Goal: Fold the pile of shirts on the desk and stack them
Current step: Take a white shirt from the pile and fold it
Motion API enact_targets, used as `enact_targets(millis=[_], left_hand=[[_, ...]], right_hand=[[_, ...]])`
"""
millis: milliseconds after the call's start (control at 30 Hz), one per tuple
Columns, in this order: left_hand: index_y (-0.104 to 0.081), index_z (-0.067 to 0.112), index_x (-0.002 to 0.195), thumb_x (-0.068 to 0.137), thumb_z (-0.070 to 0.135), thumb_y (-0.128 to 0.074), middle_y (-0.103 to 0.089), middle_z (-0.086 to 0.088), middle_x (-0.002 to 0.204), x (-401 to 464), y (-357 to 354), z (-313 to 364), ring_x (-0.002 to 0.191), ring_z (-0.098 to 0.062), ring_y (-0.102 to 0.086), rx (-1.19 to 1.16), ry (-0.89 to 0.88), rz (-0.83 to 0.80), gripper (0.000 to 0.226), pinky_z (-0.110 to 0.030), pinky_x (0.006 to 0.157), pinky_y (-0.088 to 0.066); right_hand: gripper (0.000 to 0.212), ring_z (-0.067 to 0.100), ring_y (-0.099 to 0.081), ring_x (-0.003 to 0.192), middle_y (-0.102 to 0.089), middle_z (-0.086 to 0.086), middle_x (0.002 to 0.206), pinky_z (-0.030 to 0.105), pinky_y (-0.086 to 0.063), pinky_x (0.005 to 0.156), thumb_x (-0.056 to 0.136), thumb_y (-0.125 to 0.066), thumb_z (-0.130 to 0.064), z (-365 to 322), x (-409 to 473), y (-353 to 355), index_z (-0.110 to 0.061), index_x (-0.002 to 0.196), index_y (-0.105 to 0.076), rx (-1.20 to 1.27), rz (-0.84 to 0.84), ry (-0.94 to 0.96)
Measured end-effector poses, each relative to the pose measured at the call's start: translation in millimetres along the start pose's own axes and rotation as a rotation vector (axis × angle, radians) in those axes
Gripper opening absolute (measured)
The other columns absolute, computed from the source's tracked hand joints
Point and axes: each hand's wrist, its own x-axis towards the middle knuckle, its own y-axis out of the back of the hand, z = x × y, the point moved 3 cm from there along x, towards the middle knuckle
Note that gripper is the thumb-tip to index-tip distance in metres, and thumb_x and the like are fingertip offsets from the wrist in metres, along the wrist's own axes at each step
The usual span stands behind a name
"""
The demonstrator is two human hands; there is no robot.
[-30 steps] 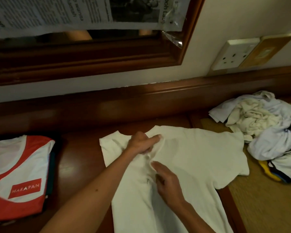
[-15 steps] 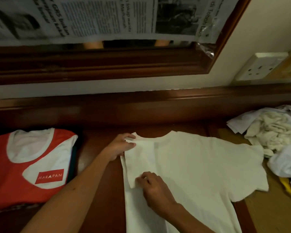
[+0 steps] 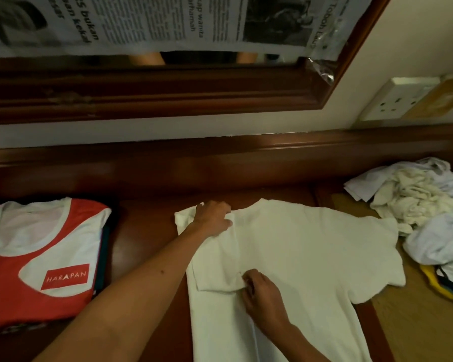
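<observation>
A white T-shirt [image 3: 304,252] lies flat in the middle of the dark wooden desk [image 3: 141,231], collar toward the wall. Its left sleeve is folded in over the body. My left hand [image 3: 212,218] rests flat on that folded part at the shoulder. My right hand [image 3: 262,291] sits lower down, its fingers curled and pinching the fabric at the folded sleeve's lower edge. A folded red and white shirt [image 3: 45,257] with a "HARAPAN" label tops the stack at the left. The pile of unfolded shirts [image 3: 416,205] lies crumpled at the right.
A raised wooden ledge [image 3: 246,158] runs along the wall behind the desk. Above it hangs a framed mirror [image 3: 168,95] covered with newspaper. A wall socket [image 3: 400,100] is at the upper right. A yellow and dark garment [image 3: 439,286] pokes out under the pile.
The left sleeve has been folded in over the shirt's body. My left hand moved from the collar out to the left shoulder; my right hand stayed on the fabric below it.
</observation>
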Motion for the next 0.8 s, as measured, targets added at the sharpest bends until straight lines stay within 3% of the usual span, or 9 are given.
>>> enact_targets(millis=[67,133,200,267,333,433,567,667,800], left_hand=[[-0.061,0.023,0.114,0.092,0.036,-0.061,-0.065,-0.002,0.117,4.5,2.1,5.3,0.114,-0.027,-0.057,-0.116,-0.005,0.128,0.026,-0.041,0.099,-0.038],[-0.061,0.024,0.110,0.091,0.038,-0.062,-0.067,0.001,0.112,4.7,1.7,6.1,0.109,-0.025,-0.059,-0.163,-0.023,0.139,0.024,-0.040,0.095,-0.040],[-0.058,0.027,0.111,0.089,0.045,-0.062,-0.065,0.004,0.110,1.3,-0.9,1.5,0.108,-0.023,-0.059,-0.159,-0.038,0.083,0.029,-0.040,0.094,-0.040],[-0.055,0.028,0.119,0.089,0.050,-0.060,-0.064,0.005,0.110,-5.4,2.6,-9.5,0.111,-0.021,-0.056,-0.197,-0.017,0.106,0.037,-0.042,0.097,-0.037],[-0.056,0.026,0.122,0.093,0.046,-0.057,-0.065,0.004,0.108,-17.0,11.3,-24.9,0.111,-0.021,-0.053,-0.212,0.018,0.278,0.035,-0.042,0.097,-0.036],[-0.063,0.023,0.116,0.095,0.037,-0.054,-0.065,0.000,0.113,-42.1,12.9,-43.6,0.110,-0.024,-0.053,-0.092,0.011,0.528,0.026,-0.042,0.091,-0.039],[-0.065,0.031,0.121,0.090,0.052,-0.036,-0.062,0.000,0.129,-71.3,-32.1,-53.5,0.116,-0.022,-0.059,0.270,-0.242,0.320,0.047,-0.048,0.086,-0.048],[-0.046,0.034,0.140,0.093,0.058,-0.029,-0.037,0.002,0.154,-76.2,-47.1,-64.2,0.142,-0.023,-0.036,0.283,-0.145,0.141,0.056,-0.062,0.101,-0.034],[-0.017,0.027,0.154,0.094,0.067,-0.020,-0.003,0.001,0.164,-89.9,-60.6,-50.1,0.150,-0.023,0.004,0.254,-0.085,0.135,0.072,-0.064,0.113,-0.003]], right_hand=[[0.015,0.014,-0.048,0.067,-0.050,-0.009,0.079,0.027,-0.038,0.059,0.079,-0.050,-0.014,-1.2,0.6,3.4,-0.019,0.093,-0.054,0.001,0.048,-0.039],[0.020,0.016,-0.053,0.065,-0.055,-0.007,0.078,0.025,-0.039,0.055,0.077,-0.052,-0.016,3.0,-3.7,1.2,-0.024,0.095,-0.052,-0.029,0.052,-0.052],[0.022,0.019,-0.060,0.066,-0.060,-0.004,0.080,0.028,-0.043,0.053,0.079,-0.053,-0.026,8.5,-8.9,-2.6,-0.031,0.099,-0.048,-0.078,0.044,-0.032],[0.030,0.019,-0.061,0.076,-0.061,-0.004,0.088,0.031,-0.049,0.062,0.082,-0.049,-0.047,6.8,-8.0,1.2,-0.030,0.107,-0.054,-0.083,0.021,-0.035],[0.049,0.016,-0.059,0.087,-0.059,-0.005,0.098,0.032,-0.050,0.074,0.082,-0.044,-0.061,3.2,-1.1,6.3,-0.026,0.114,-0.057,-0.031,0.033,-0.061],[0.045,0.019,-0.058,0.092,-0.060,0.001,0.109,0.033,-0.051,0.077,0.088,-0.044,-0.055,-10.2,12.1,12.6,-0.022,0.116,-0.059,-0.114,0.181,0.028],[0.034,0.023,-0.060,0.099,-0.057,0.004,0.124,0.035,-0.054,0.074,0.088,-0.054,-0.039,-15.7,23.3,-4.5,-0.024,0.118,-0.058,-0.381,0.097,0.223],[0.043,0.029,-0.061,0.111,-0.055,0.006,0.134,0.040,-0.055,0.081,0.083,-0.064,-0.037,-7.1,21.7,-13.6,-0.024,0.124,-0.058,-0.483,0.022,0.242],[0.062,0.036,-0.044,0.134,-0.042,0.008,0.151,0.054,-0.046,0.095,0.097,-0.025,-0.058,1.0,10.6,-15.2,-0.023,0.145,-0.044,-0.595,-0.013,0.192]])
